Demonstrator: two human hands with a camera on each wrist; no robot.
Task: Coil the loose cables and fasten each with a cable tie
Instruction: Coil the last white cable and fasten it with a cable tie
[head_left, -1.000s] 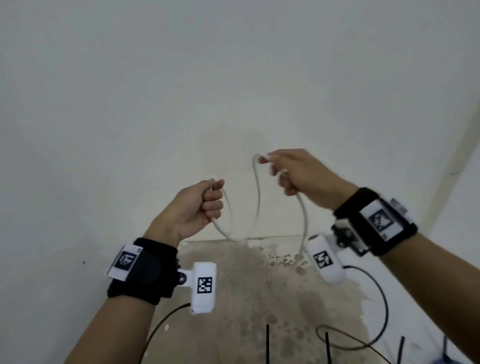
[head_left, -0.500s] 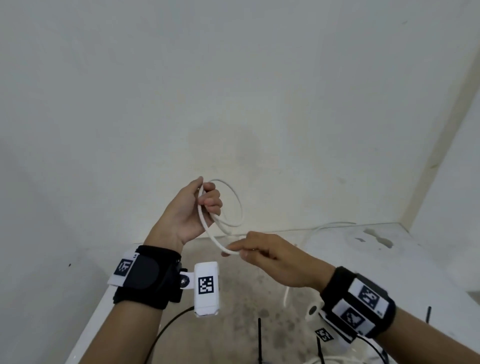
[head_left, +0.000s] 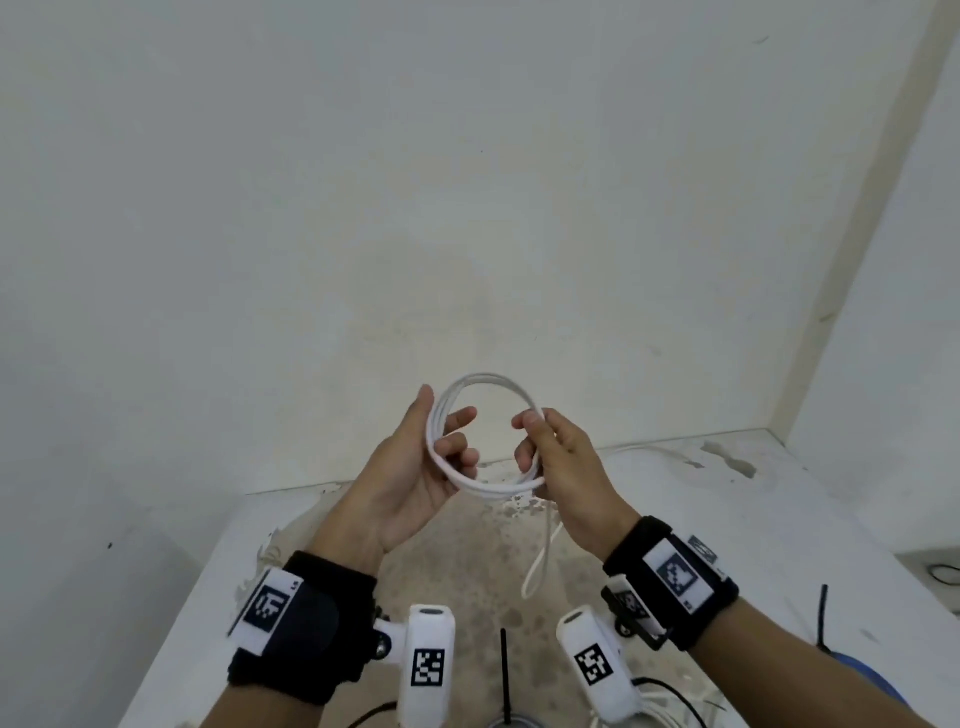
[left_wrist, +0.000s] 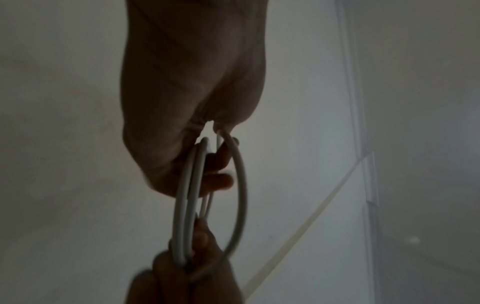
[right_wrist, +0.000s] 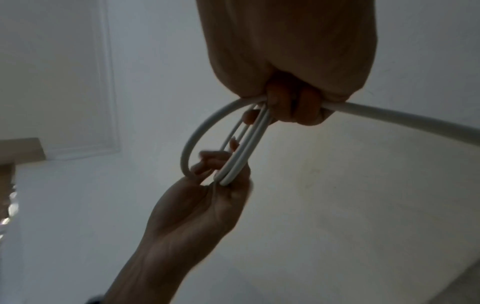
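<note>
A white cable (head_left: 483, 382) is wound into a round coil of several loops, held up in front of the wall. My left hand (head_left: 436, 457) grips the coil's left side with curled fingers, thumb up. My right hand (head_left: 545, 452) grips the right side, fingers wrapped round the loops. A loose tail of the white cable (head_left: 540, 561) hangs down from under the right hand. In the left wrist view the coil (left_wrist: 187, 205) runs edge-on from my left hand (left_wrist: 207, 164) to the right hand's fingers (left_wrist: 202, 236). In the right wrist view the loops (right_wrist: 239, 152) span between both hands.
A white table (head_left: 753, 519) with a worn brown patch (head_left: 467, 571) stands below, against the wall. Thin black cable ties (head_left: 504, 670) and one more (head_left: 823, 613) stick up near its front. A black cable (head_left: 670, 691) lies at the bottom edge. A blue object (head_left: 878, 680) sits at the right.
My right hand rose from below the coil to its right side and laid another loop on. The coil is now fuller and held between both hands.
</note>
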